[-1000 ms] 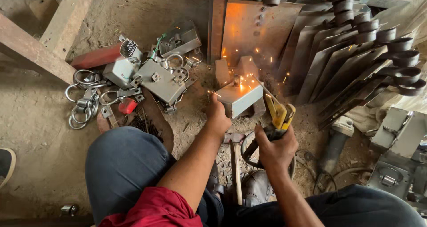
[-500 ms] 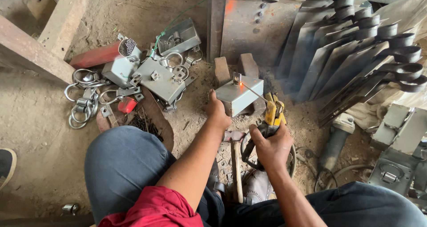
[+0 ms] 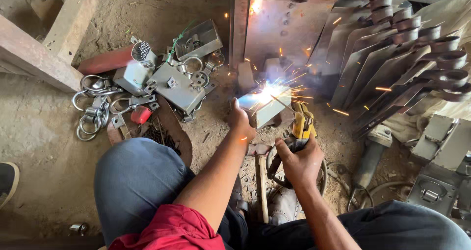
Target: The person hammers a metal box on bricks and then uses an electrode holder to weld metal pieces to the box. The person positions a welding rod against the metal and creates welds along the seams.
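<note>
2 bare hands at frame centre: right hand (image 3: 300,162) closed around a yellow electrode holder (image 3: 300,127), its rod (image 3: 280,103) tipped up-left into a bright arc with sparks on a small grey metal box (image 3: 267,107); left hand (image 3: 240,122) clamped on that box's lower-left edge, steadying it on the dirt floor (image 3: 39,132). Hammer (image 3: 260,176) lies between the knees; steel rings (image 3: 93,110) and box parts (image 3: 176,86) sit upper left, stacked plates with tube ends (image 3: 407,59) upper right, angle grinder (image 3: 370,154) right.

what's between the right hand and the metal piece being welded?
In the head view, the right hand grips a yellow electrode holder; its thin rod spans the gap to the small metal box, where sparks fly. Nothing else lies between.
</note>
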